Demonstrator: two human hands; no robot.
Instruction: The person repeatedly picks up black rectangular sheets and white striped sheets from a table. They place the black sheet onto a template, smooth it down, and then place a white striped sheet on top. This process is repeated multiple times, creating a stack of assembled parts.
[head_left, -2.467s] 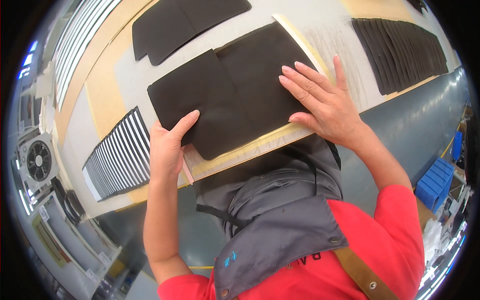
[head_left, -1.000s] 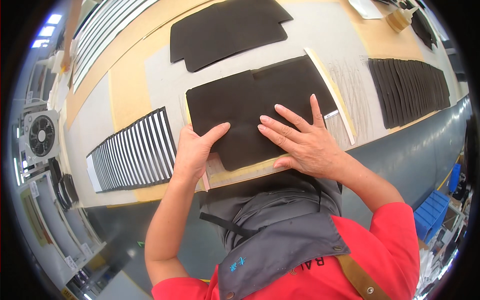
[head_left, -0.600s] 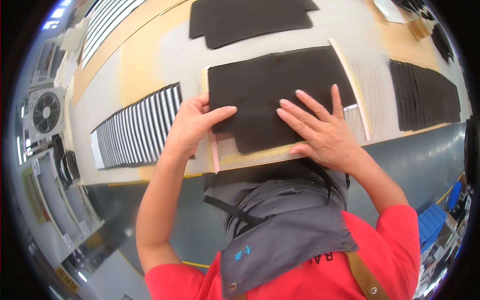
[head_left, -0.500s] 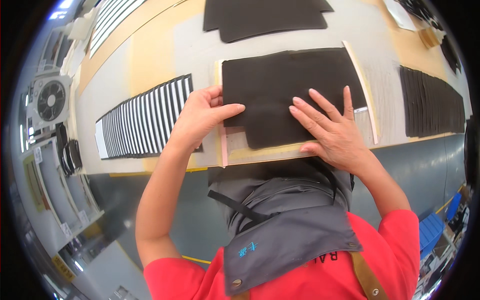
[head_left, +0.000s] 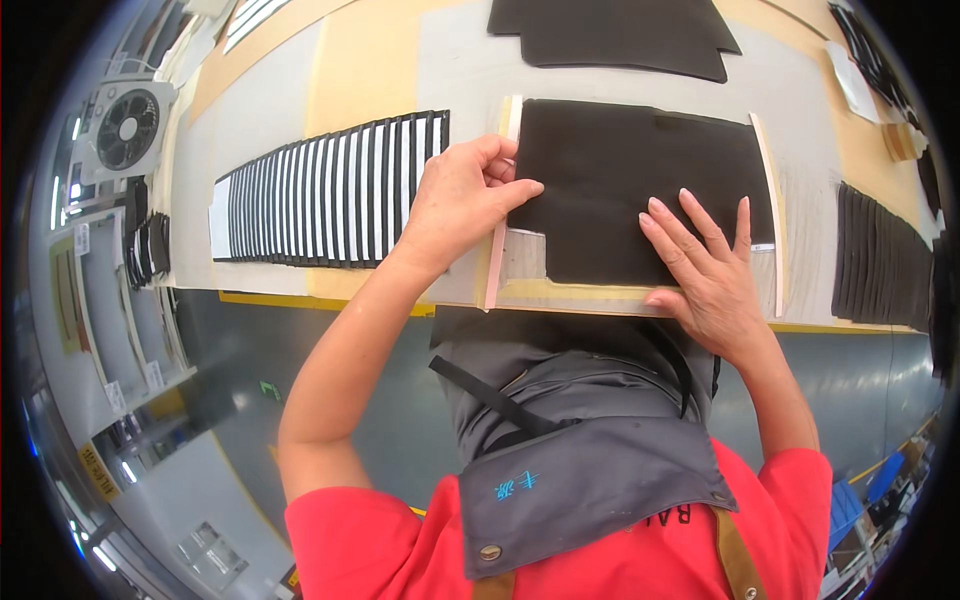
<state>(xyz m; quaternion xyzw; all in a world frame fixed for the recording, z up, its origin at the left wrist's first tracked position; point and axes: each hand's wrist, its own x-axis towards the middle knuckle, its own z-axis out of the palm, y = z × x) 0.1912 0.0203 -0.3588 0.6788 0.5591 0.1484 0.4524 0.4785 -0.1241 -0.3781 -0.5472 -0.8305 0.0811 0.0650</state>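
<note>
A black sheet [head_left: 610,185] with a notched lower left corner lies flat on the table in front of me. My left hand [head_left: 462,200] grips its left edge, thumb on top and the other fingers curled at the side, partly hidden. My right hand [head_left: 712,275] rests on the lower right part of the sheet with fingers spread. Pale narrow strips flank the sheet: a left strip [head_left: 496,262] beside my left hand and a right strip [head_left: 769,215] along the other side.
Overlapping black pieces with white bands [head_left: 325,192] lie fanned out at left. Dark overlapping pieces [head_left: 880,262] lie at right. Another black sheet [head_left: 620,38] sits at the far side. A fan [head_left: 128,128] stands beyond the table's left end. The table's front edge [head_left: 600,312] runs before my apron.
The whole view has shifted and turned, so table and hands appear farther right. Both hands keep nearly the same places on the black sheet.
</note>
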